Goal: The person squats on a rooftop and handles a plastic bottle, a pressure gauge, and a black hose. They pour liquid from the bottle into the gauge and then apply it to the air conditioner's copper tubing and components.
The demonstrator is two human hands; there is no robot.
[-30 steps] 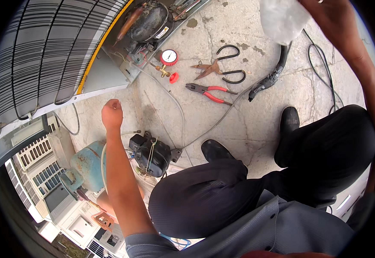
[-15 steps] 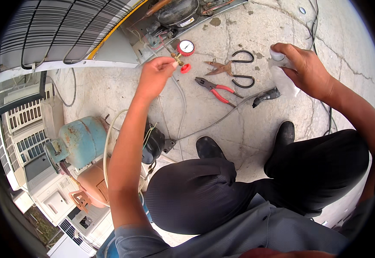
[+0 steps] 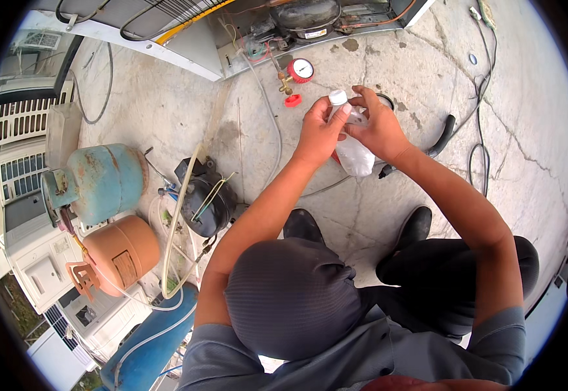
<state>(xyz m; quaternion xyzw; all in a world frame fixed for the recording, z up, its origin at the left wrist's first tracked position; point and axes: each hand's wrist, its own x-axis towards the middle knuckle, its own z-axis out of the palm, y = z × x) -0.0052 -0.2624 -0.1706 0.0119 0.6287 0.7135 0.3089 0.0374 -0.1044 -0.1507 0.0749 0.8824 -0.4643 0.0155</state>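
Note:
In front of my knees, both hands are closed on a pale plastic bottle (image 3: 355, 159) with a white cap (image 3: 338, 97). My left hand (image 3: 320, 130) grips the neck just under the cap, its thumb lying across it. From the other side my right hand (image 3: 380, 128) holds the bottle, its index finger raised beside the cap. Beyond them a round red-rimmed pressure gauge (image 3: 301, 70) rests on the concrete, joined to a brass valve (image 3: 284, 85) with a red knob (image 3: 292, 100). The snips and red-handled pliers on the floor are mostly hidden by my hands and the bottle.
A compressor (image 3: 307, 18) sits inside the appliance ahead. To the left lie a rusty teal gas cylinder (image 3: 105, 182), an orange cylinder (image 3: 127, 251), a black compressor (image 3: 206, 202) and looping hoses. A black sleeve (image 3: 441, 135) and cables (image 3: 486, 91) are on the right.
My left hand has let go of the gauge's valve and moved onto the bottle. My right hand has brought the bottle leftward to the middle. The view has shifted left.

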